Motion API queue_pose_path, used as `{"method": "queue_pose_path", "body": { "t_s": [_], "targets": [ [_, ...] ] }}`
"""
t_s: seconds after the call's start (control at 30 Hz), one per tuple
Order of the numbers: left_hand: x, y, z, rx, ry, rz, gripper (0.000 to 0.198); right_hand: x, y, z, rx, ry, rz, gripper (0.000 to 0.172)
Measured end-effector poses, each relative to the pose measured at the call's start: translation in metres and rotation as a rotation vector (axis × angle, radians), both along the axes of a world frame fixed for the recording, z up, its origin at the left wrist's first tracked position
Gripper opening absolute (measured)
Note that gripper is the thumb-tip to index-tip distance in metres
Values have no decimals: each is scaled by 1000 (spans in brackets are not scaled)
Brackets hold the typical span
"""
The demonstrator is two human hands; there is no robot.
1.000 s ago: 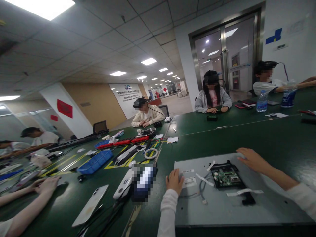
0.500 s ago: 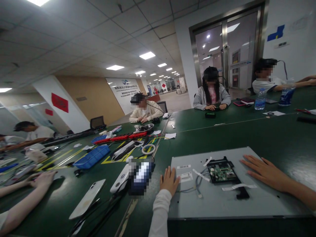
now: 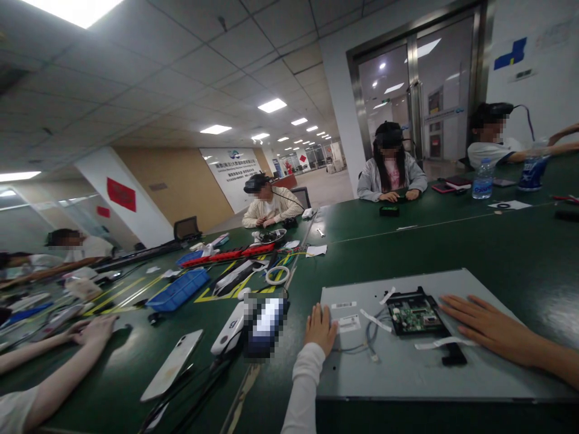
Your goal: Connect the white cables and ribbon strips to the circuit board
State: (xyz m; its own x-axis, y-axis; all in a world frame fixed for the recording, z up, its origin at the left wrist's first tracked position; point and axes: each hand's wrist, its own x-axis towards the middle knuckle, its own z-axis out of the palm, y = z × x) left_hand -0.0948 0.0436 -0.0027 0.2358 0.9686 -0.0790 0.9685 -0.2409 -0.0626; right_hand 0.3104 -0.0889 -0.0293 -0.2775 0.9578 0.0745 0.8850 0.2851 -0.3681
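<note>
A flat grey metal panel (image 3: 389, 377) lies on the green table in front of me. My left hand (image 3: 320, 328) rests over its left edge, fingers extended, holding nothing. On the panel's right side my right hand (image 3: 491, 325) lies flat with its fingers stretched toward the circuit board. That green circuit board (image 3: 414, 316) sits in a black frame near the panel's middle. Grey cables (image 3: 371, 340) run leftward from it. Strips of white tape (image 3: 436, 343) are stuck across the cables and below the board. A white label (image 3: 349, 323) is close to my left fingertips.
Left of the panel are a power bank-like white device (image 3: 230, 328), a screen device (image 3: 265, 328) and a white phone (image 3: 172, 364). Farther off stand a blue tray (image 3: 178, 289) and a water bottle (image 3: 482, 179). A co-worker's hands (image 3: 93, 331) rest at the left; other people sit around the table.
The view has shifted slightly, so most things appear a little farther right. My right hand has moved slightly inward on the panel, toward the circuit board. My left hand stays at the panel's left edge.
</note>
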Motion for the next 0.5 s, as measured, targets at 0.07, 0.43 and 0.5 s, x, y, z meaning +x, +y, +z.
{"method": "queue_pose_path", "body": {
  "t_s": [0.07, 0.43, 0.5],
  "targets": [
    [5, 5, 0, -11, -6, -5, 55, 1, -2, -1, 2, -4, -1, 52],
    [73, 13, 8, -7, -245, -100, 55, 74, -15, -20, -1, -35, -258, 55],
    [79, 6, 8, 41, -272, -158, 56, 97, -23, -30, 36, -61, -318, 54]
  ]
}}
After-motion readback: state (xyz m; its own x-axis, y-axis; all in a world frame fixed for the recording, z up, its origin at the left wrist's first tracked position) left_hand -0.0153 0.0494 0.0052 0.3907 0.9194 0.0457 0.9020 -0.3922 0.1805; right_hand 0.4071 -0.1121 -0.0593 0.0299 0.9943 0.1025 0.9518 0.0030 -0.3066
